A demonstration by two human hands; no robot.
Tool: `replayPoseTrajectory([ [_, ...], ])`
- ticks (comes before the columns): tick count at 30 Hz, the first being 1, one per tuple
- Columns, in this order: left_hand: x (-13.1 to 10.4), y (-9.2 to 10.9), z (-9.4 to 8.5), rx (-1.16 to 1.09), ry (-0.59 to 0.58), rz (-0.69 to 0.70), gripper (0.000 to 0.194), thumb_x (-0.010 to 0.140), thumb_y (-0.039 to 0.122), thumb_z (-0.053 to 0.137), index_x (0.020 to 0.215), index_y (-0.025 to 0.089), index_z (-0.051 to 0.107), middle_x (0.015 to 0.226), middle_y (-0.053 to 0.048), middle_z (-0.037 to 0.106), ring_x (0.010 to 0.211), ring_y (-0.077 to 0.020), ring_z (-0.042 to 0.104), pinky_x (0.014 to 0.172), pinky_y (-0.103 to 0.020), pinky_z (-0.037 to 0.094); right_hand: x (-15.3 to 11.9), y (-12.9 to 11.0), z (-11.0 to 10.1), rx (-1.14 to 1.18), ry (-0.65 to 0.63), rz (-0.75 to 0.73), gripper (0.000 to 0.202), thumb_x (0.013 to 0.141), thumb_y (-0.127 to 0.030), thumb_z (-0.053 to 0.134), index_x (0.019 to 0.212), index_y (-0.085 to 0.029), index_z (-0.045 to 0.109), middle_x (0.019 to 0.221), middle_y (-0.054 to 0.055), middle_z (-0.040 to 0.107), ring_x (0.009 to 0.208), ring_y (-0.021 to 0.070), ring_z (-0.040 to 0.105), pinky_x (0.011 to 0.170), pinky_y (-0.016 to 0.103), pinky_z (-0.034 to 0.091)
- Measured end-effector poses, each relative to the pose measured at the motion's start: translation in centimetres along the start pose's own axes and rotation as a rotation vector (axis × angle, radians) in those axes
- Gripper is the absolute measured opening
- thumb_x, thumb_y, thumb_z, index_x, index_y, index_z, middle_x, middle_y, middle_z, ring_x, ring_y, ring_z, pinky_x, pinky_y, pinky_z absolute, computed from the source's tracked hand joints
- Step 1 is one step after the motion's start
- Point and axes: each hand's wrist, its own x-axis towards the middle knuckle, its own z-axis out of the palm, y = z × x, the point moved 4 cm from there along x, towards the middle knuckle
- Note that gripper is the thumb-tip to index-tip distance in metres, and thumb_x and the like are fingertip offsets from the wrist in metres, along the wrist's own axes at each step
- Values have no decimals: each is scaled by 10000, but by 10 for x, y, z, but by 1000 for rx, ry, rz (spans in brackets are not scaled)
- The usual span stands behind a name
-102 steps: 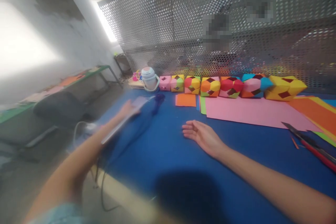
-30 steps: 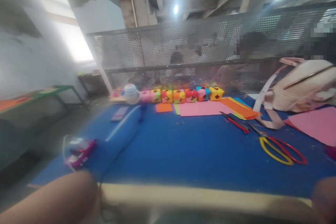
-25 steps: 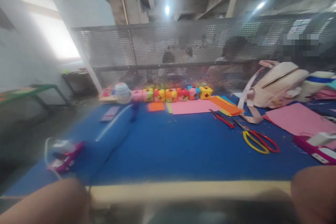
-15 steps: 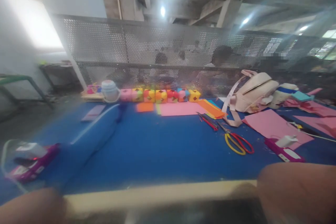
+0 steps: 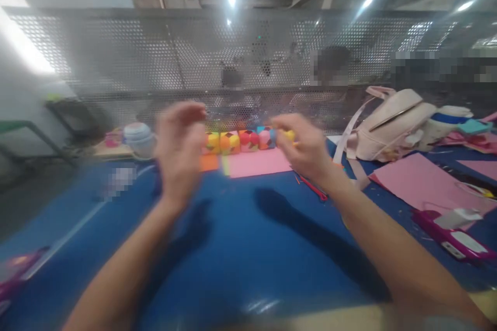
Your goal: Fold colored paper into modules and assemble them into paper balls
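A row of colourful folded-paper cubes (image 5: pixel 248 140) stands along the back of the blue table. In front of the row's left end is my left hand (image 5: pixel 178 152), raised, with fingers curved and thumb apart; it hides the cubes there. My right hand (image 5: pixel 305 147) is at the other end, fingers bent and apart from the thumb, with a yellow cube (image 5: pixel 289 137) showing in the gap. Neither hand visibly holds anything, and contact with the cubes cannot be made out. A pink paper sheet (image 5: pixel 256 164) and an orange paper piece (image 5: pixel 209 163) lie before the row.
A pale backpack (image 5: pixel 396 121) sits at the back right beside pink sheets (image 5: pixel 423 183) and a magenta power strip (image 5: pixel 452 235). Red-handled scissors (image 5: pixel 313 187) lie near my right wrist. A lidded bucket (image 5: pixel 139 139) stands at the left. Behind rises a perforated metal screen (image 5: pixel 132 62).
Both my hands have moved from the table's front edge, forward and inward to the two ends of the cube row. The view has shifted a little and tilted down.
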Motion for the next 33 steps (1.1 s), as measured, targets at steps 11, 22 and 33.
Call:
replayPoseTrajectory([
  [11, -89, -171, 102, 586, -1151, 26, 439, 850, 503, 524, 1137, 187, 628, 1209, -144, 610, 1131, -311, 561, 961, -457, 440, -26, 143, 93, -560, -715, 39, 211, 907, -315, 535, 962, -139, 637, 1083, 132, 625, 986, 235, 587, 870, 335, 421],
  [22, -96, -189, 95, 654, -1126, 101, 380, 927, 274, 309, 1024, 198, 669, 1061, -116, 681, 1021, -237, 618, 933, -383, 475, -35, 152, 77, -565, -763, 189, 266, 964, -308, 430, 1069, -148, 615, 1169, 135, 603, 1062, 219, 565, 914, 330, 412],
  [33, -91, -180, 89, 715, -1082, 150, 486, 946, 408, 249, 1017, 187, 677, 1115, -122, 670, 1031, -253, 622, 919, -381, 490, -20, 254, -4, -638, -586, 788, 329, 917, -348, 568, 1181, -150, 563, 1178, 93, 584, 1000, 210, 603, 841, 402, 525],
])
